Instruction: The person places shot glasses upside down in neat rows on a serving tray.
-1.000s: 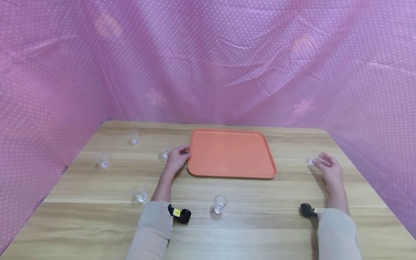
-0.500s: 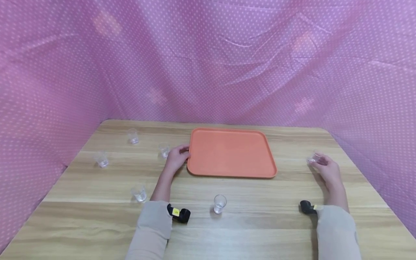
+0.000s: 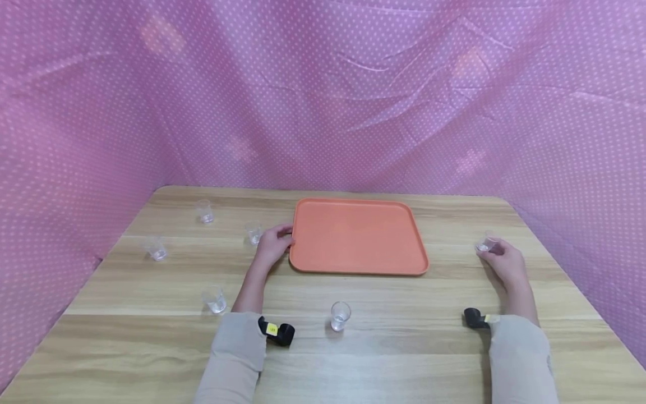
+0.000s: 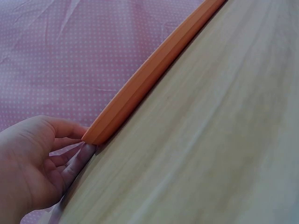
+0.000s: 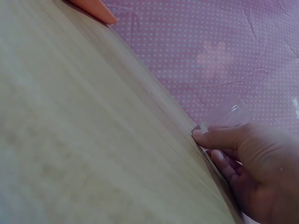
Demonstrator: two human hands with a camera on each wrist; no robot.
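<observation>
In the head view an orange tray (image 3: 359, 237) lies flat on the wooden table. My left hand (image 3: 273, 245) grips its left rim between thumb and fingers; the left wrist view shows the fingertips (image 4: 86, 135) at the tray's edge (image 4: 135, 88). Far to the right, my right hand (image 3: 506, 263) pinches a small clear shot glass (image 3: 485, 243) low down. In the right wrist view the thumb (image 5: 205, 136) presses near the base of this glass (image 5: 230, 113), whose outline is faint. Some of the right fingers are hidden.
More clear glasses stand about: one (image 3: 340, 316) in front of the tray, one (image 3: 254, 234) beside my left hand, and others (image 3: 216, 301), (image 3: 156, 248), (image 3: 204, 212) further left. Pink dotted cloth (image 3: 323, 101) hangs around the table's back and sides.
My right hand has moved slightly left and closed its thumb and fingers on the shot glass, which it was only beside before. The left hand stays at the tray's rim.
</observation>
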